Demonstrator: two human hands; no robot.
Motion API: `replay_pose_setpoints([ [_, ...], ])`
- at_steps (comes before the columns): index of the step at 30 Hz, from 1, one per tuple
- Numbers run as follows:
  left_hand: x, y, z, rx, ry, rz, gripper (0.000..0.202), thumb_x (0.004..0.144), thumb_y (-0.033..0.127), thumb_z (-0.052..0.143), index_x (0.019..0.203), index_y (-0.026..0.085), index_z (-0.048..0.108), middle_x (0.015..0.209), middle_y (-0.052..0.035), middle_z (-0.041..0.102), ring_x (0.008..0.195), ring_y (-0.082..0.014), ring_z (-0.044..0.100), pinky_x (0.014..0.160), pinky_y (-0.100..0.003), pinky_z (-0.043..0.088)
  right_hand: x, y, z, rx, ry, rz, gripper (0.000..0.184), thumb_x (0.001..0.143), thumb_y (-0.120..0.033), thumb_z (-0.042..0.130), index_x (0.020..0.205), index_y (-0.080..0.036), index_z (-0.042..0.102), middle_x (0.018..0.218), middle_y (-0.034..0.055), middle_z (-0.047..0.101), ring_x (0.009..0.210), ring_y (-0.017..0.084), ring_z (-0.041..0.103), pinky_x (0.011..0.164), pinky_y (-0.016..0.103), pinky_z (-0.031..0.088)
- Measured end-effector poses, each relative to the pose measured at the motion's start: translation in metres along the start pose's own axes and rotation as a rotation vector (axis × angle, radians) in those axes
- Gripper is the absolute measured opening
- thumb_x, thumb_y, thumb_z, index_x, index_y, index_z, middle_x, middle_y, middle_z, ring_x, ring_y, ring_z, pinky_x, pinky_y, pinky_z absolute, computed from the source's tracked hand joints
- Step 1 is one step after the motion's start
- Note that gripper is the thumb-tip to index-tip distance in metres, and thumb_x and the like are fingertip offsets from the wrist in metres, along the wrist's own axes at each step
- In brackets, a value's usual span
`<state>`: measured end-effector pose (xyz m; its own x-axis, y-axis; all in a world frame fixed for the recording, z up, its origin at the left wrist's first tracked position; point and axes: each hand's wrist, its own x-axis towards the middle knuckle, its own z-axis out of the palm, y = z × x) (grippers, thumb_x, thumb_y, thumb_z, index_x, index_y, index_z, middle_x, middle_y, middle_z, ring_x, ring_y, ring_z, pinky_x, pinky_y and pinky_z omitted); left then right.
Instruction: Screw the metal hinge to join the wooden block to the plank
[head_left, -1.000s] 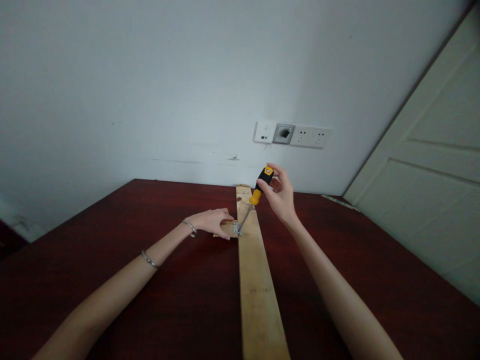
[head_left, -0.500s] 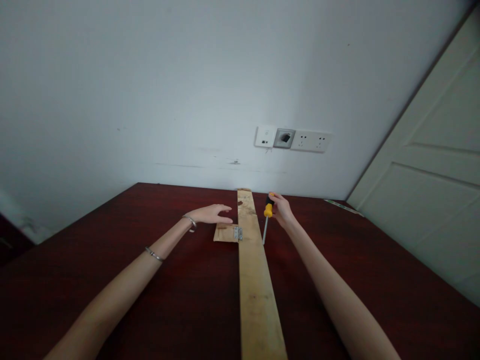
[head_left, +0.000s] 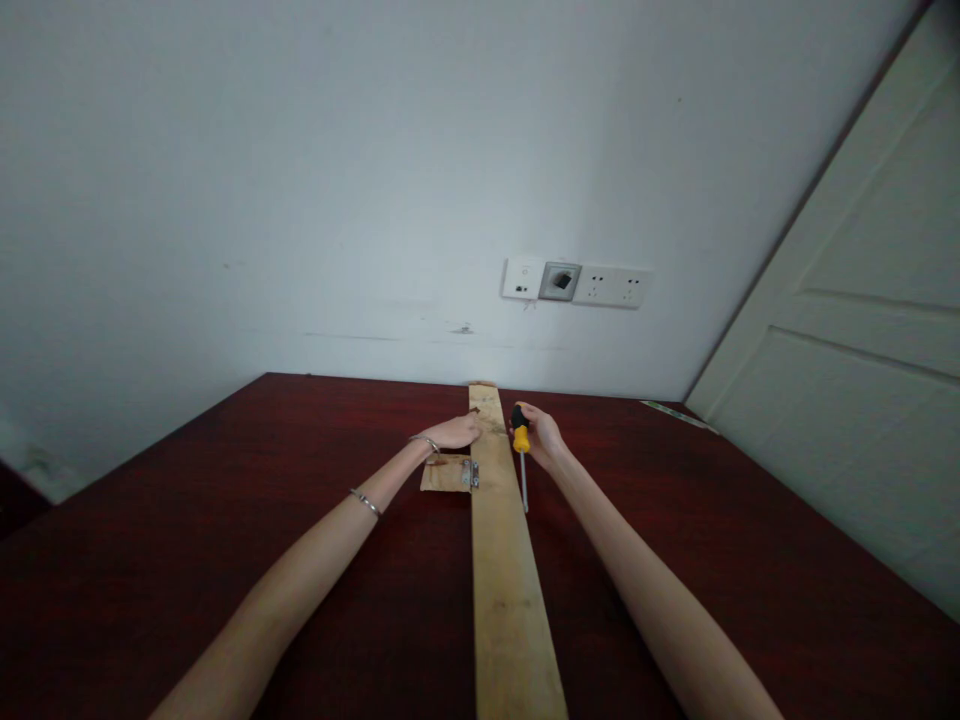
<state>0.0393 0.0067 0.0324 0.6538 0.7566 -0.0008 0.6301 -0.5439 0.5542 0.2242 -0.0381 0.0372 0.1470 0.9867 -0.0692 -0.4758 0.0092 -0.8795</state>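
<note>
A long wooden plank (head_left: 501, 580) lies lengthwise over the dark red tabletop, its far end close to the wall. From its left side a short wooden piece (head_left: 444, 476) sticks out, joined by a metal hinge (head_left: 470, 474). My left hand (head_left: 456, 432) is closed at the plank's left edge, just beyond the hinge; whatever its fingertips pinch is too small to make out. On the plank's other side, my right hand (head_left: 541, 434) grips a yellow and black screwdriver (head_left: 521, 438) by the handle. Its shaft points down beside the plank's right edge.
The red tabletop (head_left: 322, 560) reaches back to a white wall (head_left: 337, 200). Sockets and switches (head_left: 592, 285) are set in that wall. A pale panelled door (head_left: 847, 380) stands at the right, with a thin flat strip (head_left: 679, 415) near the table's back right corner.
My left hand has moved right to the plank and its fingers have closed. My right hand, still holding the screwdriver, has come slightly left and nearer, its shaft tip lower in view.
</note>
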Motion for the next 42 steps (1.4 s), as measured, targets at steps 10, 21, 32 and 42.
replay_pose_setpoints([
  [10, -0.002, 0.008, 0.015, -0.163, 0.033, -0.107, 0.068, 0.086, 0.028, 0.037, 0.145, 0.007, 0.011, 0.145, -0.0169, 0.034, 0.129, -0.0276, 0.039, 0.105, -0.039, 0.034, -0.002, 0.002, 0.010, 0.122, -0.044, -0.016, 0.021, 0.068, -0.019, 0.058, 0.089, -0.019, 0.059, 0.068, -0.0008, 0.060, 0.057, 0.012, 0.057, 0.048, 0.023, 0.048],
  [21, -0.005, 0.013, 0.011, -0.664, 0.147, -0.069, 0.061, 0.080, 0.014, 0.045, 0.139, 0.012, 0.030, 0.142, -0.0112, 0.039, 0.129, -0.0218, 0.038, 0.107, -0.036, 0.031, -0.007, -0.008, 0.014, 0.189, -0.045, -0.042, 0.016, 0.073, -0.018, 0.055, 0.089, -0.018, 0.060, 0.063, -0.0012, 0.060, 0.056, 0.011, 0.058, 0.048, 0.020, 0.048],
  [32, -0.006, 0.019, 0.003, -1.308, 0.466, -0.229, 0.047, 0.064, 0.000, 0.068, 0.109, 0.007, 0.058, 0.075, -0.0088, 0.068, 0.073, -0.0181, 0.065, 0.071, -0.029, 0.051, -0.019, -0.031, 0.019, 0.171, -0.040, -0.030, 0.020, 0.075, -0.016, 0.053, 0.094, -0.019, 0.059, 0.066, -0.0009, 0.062, 0.050, 0.012, 0.057, 0.042, 0.021, 0.047],
  [42, 0.000, 0.016, -0.003, -1.371, 0.584, -0.176, 0.026, 0.057, -0.004, 0.071, 0.082, 0.002, 0.067, 0.079, -0.0139, 0.070, 0.074, -0.0211, 0.067, 0.076, -0.033, 0.052, -0.033, -0.056, 0.024, 0.133, -0.112, -0.016, 0.025, 0.079, -0.021, 0.052, 0.103, -0.023, 0.057, 0.062, -0.0019, 0.060, 0.048, 0.013, 0.056, 0.042, 0.025, 0.049],
])
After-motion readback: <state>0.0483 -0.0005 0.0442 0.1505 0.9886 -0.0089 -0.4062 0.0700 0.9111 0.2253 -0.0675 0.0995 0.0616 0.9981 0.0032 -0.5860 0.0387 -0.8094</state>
